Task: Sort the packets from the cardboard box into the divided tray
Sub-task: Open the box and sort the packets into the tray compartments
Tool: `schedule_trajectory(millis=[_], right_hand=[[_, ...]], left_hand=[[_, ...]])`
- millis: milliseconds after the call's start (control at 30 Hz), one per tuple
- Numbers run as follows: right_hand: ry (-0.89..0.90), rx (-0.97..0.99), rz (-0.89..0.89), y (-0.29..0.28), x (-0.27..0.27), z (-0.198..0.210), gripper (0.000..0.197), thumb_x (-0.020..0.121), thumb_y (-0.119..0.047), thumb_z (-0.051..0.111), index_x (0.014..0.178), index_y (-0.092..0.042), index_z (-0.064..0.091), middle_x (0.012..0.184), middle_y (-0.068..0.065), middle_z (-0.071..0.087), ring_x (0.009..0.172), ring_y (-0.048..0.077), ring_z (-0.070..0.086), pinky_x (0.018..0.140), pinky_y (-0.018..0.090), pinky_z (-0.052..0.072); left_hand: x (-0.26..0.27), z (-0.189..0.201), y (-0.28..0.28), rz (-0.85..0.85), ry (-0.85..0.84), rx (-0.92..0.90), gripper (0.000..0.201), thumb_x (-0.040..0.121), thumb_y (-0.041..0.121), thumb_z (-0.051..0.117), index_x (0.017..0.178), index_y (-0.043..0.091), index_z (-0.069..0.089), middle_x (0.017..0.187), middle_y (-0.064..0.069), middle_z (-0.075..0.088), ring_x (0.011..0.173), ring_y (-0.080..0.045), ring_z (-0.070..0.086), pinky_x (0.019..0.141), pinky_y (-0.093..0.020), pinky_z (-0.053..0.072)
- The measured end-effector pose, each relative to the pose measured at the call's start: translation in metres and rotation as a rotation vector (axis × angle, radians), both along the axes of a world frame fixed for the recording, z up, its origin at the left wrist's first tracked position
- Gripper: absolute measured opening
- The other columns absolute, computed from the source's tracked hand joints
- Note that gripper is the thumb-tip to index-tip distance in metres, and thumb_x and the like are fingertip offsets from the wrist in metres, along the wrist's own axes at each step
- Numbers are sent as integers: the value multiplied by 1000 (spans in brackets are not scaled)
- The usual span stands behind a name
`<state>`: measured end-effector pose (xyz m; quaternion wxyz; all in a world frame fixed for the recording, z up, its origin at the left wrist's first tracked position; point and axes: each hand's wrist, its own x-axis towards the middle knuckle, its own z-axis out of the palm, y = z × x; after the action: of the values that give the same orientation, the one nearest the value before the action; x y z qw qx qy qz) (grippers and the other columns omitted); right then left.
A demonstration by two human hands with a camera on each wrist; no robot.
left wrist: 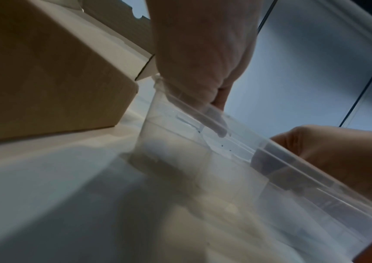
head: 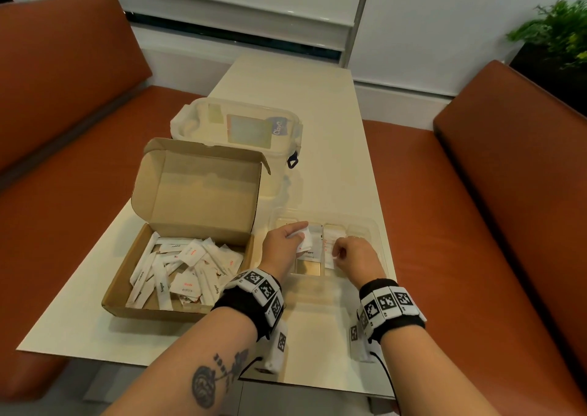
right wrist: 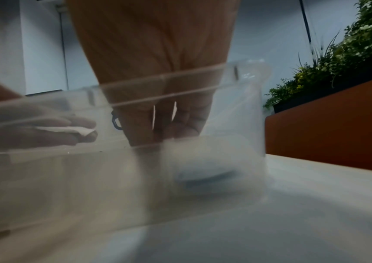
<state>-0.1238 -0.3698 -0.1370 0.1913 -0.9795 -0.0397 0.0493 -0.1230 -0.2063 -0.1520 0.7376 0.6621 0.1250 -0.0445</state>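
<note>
Off to the left of the left hand (head: 283, 244), an open cardboard box (head: 133, 301) on the table (head: 320, 104), lid flap standing up, a loose heap of white packets (head: 184, 272) inside, some marked "Sugar", others with red print. Beyond the box, farther from both hands, a clear lidded container (head: 235, 126). Over the left part of the divided tray (head: 376, 225), the left hand, fingers pinching a small white packet (head: 305, 236) just above a compartment; more packets lying flat in the compartment under that hand, wording too small to read. Just to the right, near but apart from the left hand, the right hand (head: 354, 253) with fingers curled down into a middle compartment, pinching the edge of a red-printed packet (head: 330, 250) that lies there. In the right wrist view, fingertips (right wrist: 180, 131) pressed low behind the clear tray wall. Right of the right hand, the last compartment showing only its pale bottom. Far right, beyond the orange bench (head: 508, 193), a green plant (head: 556, 31).
</note>
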Motion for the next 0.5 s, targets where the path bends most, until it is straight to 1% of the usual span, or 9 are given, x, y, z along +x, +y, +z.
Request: schedule_trajectory(millis=[100, 133, 200, 267, 367, 433, 500], right_hand=[[37, -20, -25, 1, 1, 1, 18, 80, 3, 53, 83, -12, 64, 84, 2, 61, 80, 18, 56, 70, 26, 46], [38, -28, -35, 2, 1, 1, 17, 80, 2, 52, 83, -11, 63, 85, 3, 62, 80, 20, 57, 71, 28, 48], [32, -63, -46, 4, 2, 0, 15, 81, 0, 50, 83, -10, 61, 84, 4, 61, 76, 20, 54, 69, 30, 47], [28, -90, -54, 6, 3, -1, 14, 82, -1, 49, 79, -12, 57, 83, 5, 60, 73, 19, 50, 65, 28, 44], [34, -100, -71, 8, 4, -2, 17, 82, -2, 48, 73, -17, 50, 78, 1, 54, 71, 19, 49, 62, 27, 40], [39, -101, -72, 8, 4, -1, 17, 80, -3, 47, 72, -17, 48, 77, 0, 53, 71, 18, 49, 60, 27, 39], [31, -59, -84, 7, 4, 0, 15, 79, -4, 52, 73, -18, 50, 76, -1, 55, 71, 19, 51, 59, 26, 41]], left_hand=[[0, 1, -1, 0, 11, -14, 30, 92, 0, 52, 114, 14, 68, 124, -7, 59, 110, -25, 59, 92, -42, 53], [-1, 1, -1, 0, 12, -15, 30, 92, 0, 52, 114, 14, 68, 123, -7, 59, 110, -25, 59, 92, -42, 53], [-1, 2, 0, 0, 11, -14, 31, 92, 0, 51, 115, 13, 68, 123, -7, 58, 111, -25, 58, 93, -43, 53], [-1, 2, 0, -1, 13, -16, 31, 92, 0, 52, 114, 14, 68, 125, -7, 58, 110, -25, 58, 93, -43, 53], [-2, 3, 0, -1, 16, -17, 30, 92, 1, 52, 113, 16, 69, 126, -8, 59, 113, -25, 58, 94, -43, 52], [-2, 4, 0, -2, 13, -5, 30, 92, 2, 52, 113, 15, 69, 124, -6, 59, 115, -26, 56, 97, -43, 50], [-2, 6, 0, 2, 29, -23, 30, 92, 0, 50, 111, 13, 69, 120, -6, 59, 112, -25, 57, 95, -43, 51]])
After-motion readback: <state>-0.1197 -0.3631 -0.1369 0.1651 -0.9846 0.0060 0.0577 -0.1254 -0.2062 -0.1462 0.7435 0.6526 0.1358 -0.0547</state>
